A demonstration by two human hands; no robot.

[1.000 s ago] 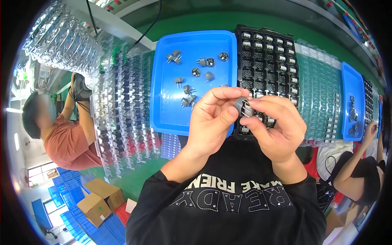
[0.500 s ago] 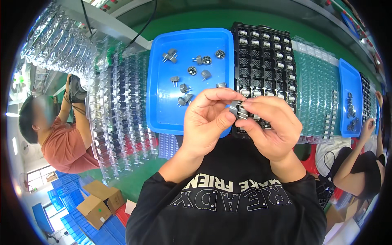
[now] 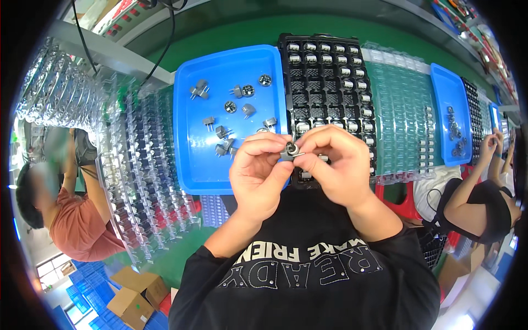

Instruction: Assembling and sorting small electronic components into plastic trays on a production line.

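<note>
1. Pinching a small grey part between the thumb and fingertips of the left hand, drawn narrow around it.
2. Meeting it from the other side with the thumb and fingertips of the right hand, likewise drawn narrow; cannot tell whether gripping that same part or a second small piece.
3. Holding the grey part up in front of the chest, over the near ends of the blue tray and the black tray, about where they meet.
4. Having, inside the blue tray, a loose scatter of similar pinned parts, some tipped sideways, some showing round faces, a few bunched together.
5. Having, in the black tray, small silver cylinders along the far rows and right columns, with bare pockets around the middle.
6. Flanked on the right by clear trays, partly filled, then by a second blue tray of small dark pieces.
7. Flanked on the left by more clear trays and, past them, by a co-worker in an orange-red shirt.
</note>
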